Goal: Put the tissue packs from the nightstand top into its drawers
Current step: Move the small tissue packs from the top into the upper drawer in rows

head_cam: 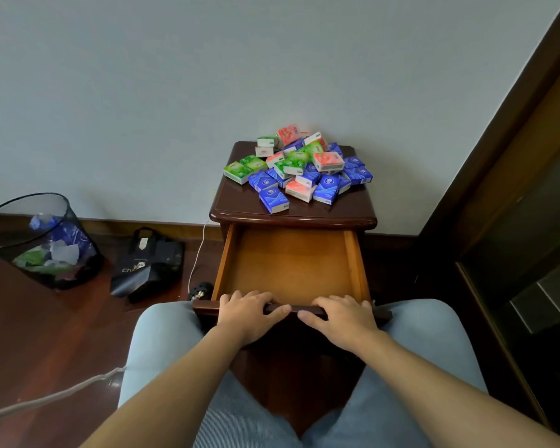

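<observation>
Nearest are the person's knees in light blue trousers, set either side of the nightstand point(293, 218). Just past them both hands grip the dark front rail of the pulled-out top drawer point(291, 263): the left hand point(248, 313) has its fingers curled over the rail near the drawer's left corner, thumb lying along the front edge, and the right hand point(340, 315) is curled over the rail the same way near the right corner. The thumbs point toward each other but stay apart. The drawer's orange-brown wooden bottom shows bare.

Farther on, the tissue packs point(299, 169) lie in a loose heap of blue, green and red-pink on the nightstand top, filling its middle and back up to the wall, leaving the front edge bare.

On the floor to the left stand a black bag point(149, 263) and, beyond it, a mesh wastebasket point(44, 240) holding wrappers.
</observation>
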Motion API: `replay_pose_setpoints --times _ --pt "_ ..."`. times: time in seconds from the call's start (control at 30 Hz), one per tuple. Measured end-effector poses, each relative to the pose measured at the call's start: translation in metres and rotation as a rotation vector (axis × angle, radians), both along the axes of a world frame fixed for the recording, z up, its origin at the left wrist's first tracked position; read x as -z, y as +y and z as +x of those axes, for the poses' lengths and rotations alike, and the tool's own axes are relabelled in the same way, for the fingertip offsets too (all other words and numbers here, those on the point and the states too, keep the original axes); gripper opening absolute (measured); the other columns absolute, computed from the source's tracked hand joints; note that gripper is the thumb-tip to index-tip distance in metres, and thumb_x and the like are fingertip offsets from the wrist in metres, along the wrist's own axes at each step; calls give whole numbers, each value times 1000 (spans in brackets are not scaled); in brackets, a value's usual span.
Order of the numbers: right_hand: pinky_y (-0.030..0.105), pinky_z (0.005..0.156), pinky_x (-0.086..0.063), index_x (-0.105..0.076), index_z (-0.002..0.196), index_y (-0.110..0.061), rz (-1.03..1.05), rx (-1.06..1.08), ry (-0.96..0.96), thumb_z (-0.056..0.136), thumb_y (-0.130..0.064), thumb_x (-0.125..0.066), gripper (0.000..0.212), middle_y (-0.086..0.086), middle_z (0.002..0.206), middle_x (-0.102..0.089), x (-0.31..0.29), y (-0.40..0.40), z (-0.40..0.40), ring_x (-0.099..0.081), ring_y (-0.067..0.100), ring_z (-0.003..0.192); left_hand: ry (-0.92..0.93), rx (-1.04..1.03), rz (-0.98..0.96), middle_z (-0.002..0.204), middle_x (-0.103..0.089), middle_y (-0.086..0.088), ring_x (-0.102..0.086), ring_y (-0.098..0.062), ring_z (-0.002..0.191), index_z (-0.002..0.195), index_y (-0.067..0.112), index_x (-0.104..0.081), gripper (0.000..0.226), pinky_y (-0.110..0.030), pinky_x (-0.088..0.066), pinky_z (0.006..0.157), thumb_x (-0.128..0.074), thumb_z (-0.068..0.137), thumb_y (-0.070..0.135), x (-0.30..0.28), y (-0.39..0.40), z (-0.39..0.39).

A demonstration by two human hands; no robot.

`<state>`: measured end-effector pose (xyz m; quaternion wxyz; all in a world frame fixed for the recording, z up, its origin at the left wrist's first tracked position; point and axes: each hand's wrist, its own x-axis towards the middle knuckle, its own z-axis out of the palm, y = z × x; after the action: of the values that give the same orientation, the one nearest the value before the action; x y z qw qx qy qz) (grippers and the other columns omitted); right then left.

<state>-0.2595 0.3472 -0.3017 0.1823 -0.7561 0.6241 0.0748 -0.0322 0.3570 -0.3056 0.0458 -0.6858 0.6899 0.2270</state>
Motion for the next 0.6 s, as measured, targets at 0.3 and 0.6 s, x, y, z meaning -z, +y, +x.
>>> replay_pose_setpoints --times 0.3,0.6 --pt "51 102 -39 -64 130 -39 117 51 -66 93 -83 -8 80 -5 127 -68 -21 -6 5 -58 24 124 108 -59 123 144 -57 4 -50 -28 134 140 41 -52 66 -55 -28 111 -21 95 78 -11 -14 3" --pt "46 108 -47 -44 151 -24 -299 26 -240 104 -54 -46 55 -2 153 -40 -66 -112 12 -47 24 138 277 -101 -316 135 -54 4 -54 -19 122 133 31 -54 34 -42 -50 103 -54 101 41 -67 -99 0"
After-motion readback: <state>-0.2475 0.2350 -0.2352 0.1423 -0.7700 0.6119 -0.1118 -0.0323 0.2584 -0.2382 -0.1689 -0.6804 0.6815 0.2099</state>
